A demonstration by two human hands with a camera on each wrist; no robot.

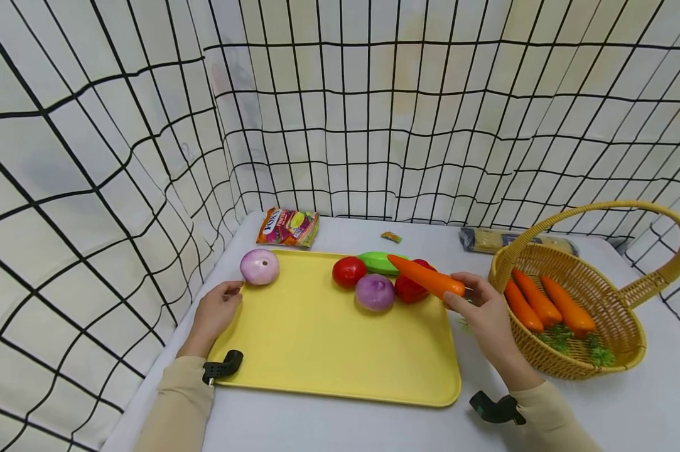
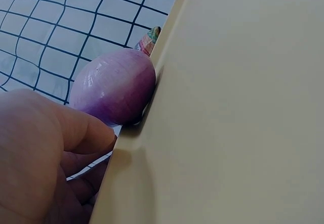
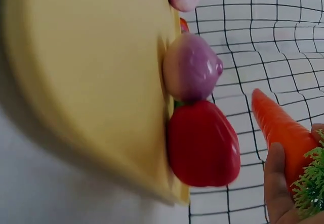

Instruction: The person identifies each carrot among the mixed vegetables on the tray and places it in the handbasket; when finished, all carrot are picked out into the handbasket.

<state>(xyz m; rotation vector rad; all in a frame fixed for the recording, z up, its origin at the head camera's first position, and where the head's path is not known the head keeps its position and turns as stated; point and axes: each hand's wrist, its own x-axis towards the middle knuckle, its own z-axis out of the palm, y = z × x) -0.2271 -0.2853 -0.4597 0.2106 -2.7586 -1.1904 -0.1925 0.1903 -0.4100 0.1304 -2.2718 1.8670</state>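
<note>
My right hand (image 1: 486, 314) grips an orange carrot (image 3: 281, 128) near its leafy end. In the head view the carrot's tip points left over a red pepper (image 3: 205, 145) on the yellow tray (image 1: 328, 345). Beside that pepper lie a purple onion (image 1: 375, 292), a red tomato (image 1: 349, 272) and a long green vegetable (image 1: 380, 262). At the tray's left edge my left hand (image 1: 218, 311) rests with its fingertips against the outside of the rim. A pale purple onion (image 2: 114, 87) sits by the tray's far left corner, just beyond those fingers.
A wicker basket (image 1: 636, 342) with a tall handle stands on the right, holding several carrots (image 1: 566, 304). Behind the tray lie a candy bag (image 1: 287, 227), a small wrapped sweet (image 1: 391, 236) and a clear-wrapped packet (image 1: 486, 240). Black netting over white cloth encloses the table.
</note>
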